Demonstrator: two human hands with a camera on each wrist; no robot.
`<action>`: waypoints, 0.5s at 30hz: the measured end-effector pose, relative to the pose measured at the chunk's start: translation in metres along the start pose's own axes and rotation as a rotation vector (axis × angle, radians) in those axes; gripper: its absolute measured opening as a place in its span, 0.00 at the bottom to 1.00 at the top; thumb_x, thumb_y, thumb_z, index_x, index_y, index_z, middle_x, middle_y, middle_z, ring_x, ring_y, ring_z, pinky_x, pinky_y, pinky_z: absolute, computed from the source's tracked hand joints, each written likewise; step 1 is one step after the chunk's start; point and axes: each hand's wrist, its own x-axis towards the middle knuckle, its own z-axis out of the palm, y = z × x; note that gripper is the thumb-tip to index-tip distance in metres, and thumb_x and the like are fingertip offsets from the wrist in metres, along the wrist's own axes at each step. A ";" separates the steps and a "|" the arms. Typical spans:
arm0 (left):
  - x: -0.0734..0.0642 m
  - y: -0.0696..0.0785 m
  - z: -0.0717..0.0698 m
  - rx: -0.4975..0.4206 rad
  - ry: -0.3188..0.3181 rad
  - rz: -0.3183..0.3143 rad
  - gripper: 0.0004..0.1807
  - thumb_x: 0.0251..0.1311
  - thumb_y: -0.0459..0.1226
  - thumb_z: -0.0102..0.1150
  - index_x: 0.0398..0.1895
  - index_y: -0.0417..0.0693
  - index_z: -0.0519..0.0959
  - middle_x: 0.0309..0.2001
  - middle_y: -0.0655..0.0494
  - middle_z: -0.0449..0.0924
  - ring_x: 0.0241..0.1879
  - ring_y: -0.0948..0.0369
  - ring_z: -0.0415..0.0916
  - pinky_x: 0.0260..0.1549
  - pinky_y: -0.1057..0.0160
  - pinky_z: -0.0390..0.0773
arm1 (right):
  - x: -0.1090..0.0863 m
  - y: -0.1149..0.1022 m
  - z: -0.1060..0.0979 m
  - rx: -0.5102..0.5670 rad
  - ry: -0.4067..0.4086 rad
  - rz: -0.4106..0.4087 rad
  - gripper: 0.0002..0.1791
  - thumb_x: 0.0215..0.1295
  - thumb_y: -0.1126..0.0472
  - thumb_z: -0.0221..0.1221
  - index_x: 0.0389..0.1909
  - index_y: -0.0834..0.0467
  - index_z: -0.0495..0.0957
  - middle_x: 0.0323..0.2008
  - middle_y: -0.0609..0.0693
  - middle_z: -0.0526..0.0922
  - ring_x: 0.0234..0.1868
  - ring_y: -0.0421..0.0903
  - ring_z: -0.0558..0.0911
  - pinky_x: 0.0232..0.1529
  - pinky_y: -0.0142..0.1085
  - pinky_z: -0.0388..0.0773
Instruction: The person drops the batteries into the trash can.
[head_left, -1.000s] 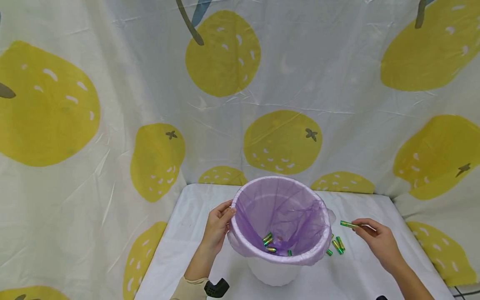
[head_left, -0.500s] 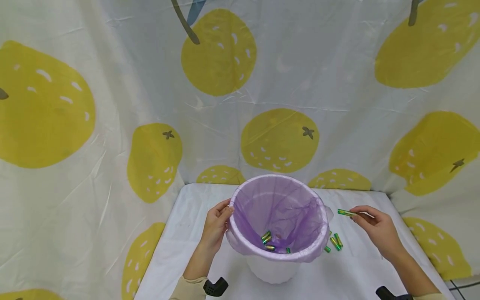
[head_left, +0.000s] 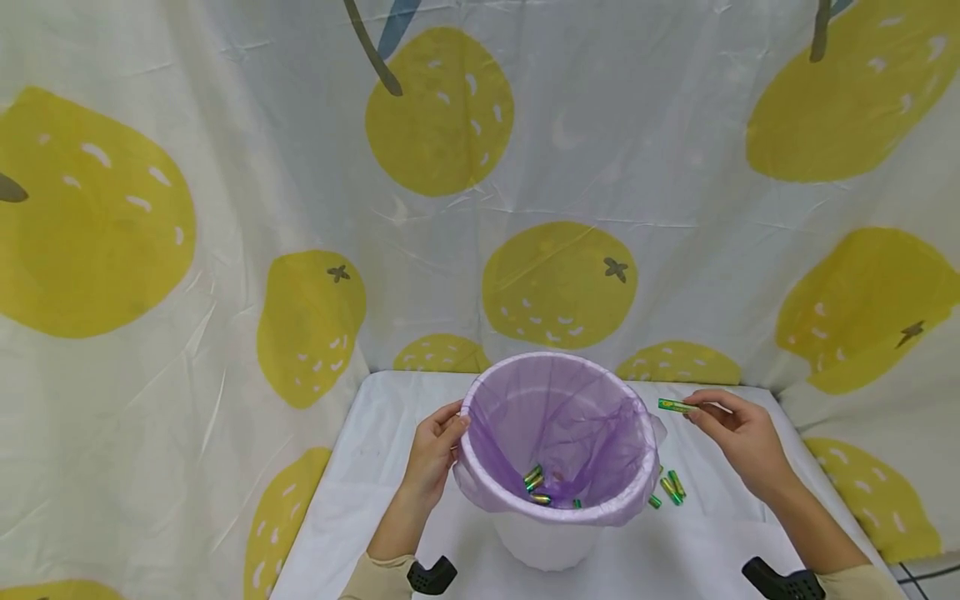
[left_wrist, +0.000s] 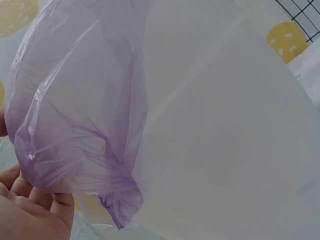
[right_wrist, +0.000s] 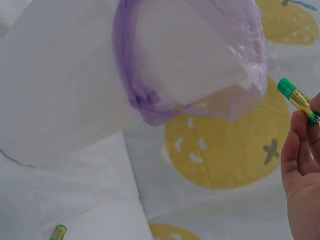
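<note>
A white trash can [head_left: 546, 542] lined with a purple plastic bag [head_left: 558, 417] stands on the table, its mouth tilted toward me. My left hand [head_left: 435, 454] grips the lined rim on the left, thumb on top; in the left wrist view its fingers lie under the bag's folded edge. To the right of the bin, at about rim height, my right hand [head_left: 738, 437] pinches a green and gold battery [head_left: 675, 406] between thumb and fingers. Several similar batteries [head_left: 534, 477] lie at the bottom of the bag. A few more batteries [head_left: 671, 490] lie on the table right of the bin.
A white cloth covers the table [head_left: 360, 467]. Behind and at both sides hangs a pale curtain [head_left: 420, 275] printed with yellow fruit. A dark cable [head_left: 930, 573] shows at the lower right, past the table's edge.
My right hand has risen and moved left toward the bin's rim, carrying the battery. My left hand and the bin stay in place; the view has shifted slightly.
</note>
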 end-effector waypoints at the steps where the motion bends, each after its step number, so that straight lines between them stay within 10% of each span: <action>1: 0.000 0.000 0.000 0.001 0.001 0.000 0.27 0.69 0.30 0.61 0.66 0.23 0.69 0.39 0.52 0.82 0.36 0.62 0.83 0.35 0.66 0.83 | 0.002 -0.002 0.001 0.003 -0.004 -0.012 0.12 0.68 0.81 0.57 0.50 0.75 0.78 0.47 0.44 0.83 0.48 0.34 0.84 0.48 0.25 0.79; 15: -0.001 0.001 0.003 0.000 0.020 0.007 0.25 0.69 0.30 0.60 0.66 0.24 0.70 0.38 0.52 0.82 0.35 0.61 0.83 0.35 0.65 0.83 | 0.026 -0.025 0.025 -0.023 -0.048 -0.030 0.10 0.68 0.79 0.60 0.49 0.74 0.79 0.43 0.44 0.85 0.45 0.35 0.85 0.45 0.26 0.80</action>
